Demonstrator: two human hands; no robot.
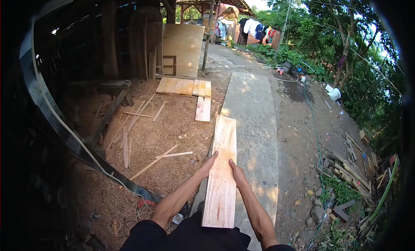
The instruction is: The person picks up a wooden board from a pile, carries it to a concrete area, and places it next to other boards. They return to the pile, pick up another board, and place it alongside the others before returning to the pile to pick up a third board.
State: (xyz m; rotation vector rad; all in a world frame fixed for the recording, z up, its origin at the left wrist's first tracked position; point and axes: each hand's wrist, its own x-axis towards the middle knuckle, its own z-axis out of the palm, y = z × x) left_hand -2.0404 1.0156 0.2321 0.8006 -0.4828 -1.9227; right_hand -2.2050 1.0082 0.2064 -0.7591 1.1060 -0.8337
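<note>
A long pale wooden board [222, 186] is held out in front of my body, its near end close to my dark shirt. My left hand [209, 163] grips its left edge about midway along, thumb on the upper face. On the opposite edge, my right hand [236, 171] holds it the same way, thumb on top. The fingers of both hands are hidden beneath the board. Beyond its far end lies a single plank [202, 109] on the ground, against a low stack of short boards [177, 86].
A concrete path [252, 121] runs ahead. Sawdust-covered ground on the left holds loose wooden strips [155, 160]. A metal beam [82, 141] crosses at left. A plywood sheet [183, 48] leans further back. To the right are a green hose [312, 121] and a scrap-wood pile [352, 175].
</note>
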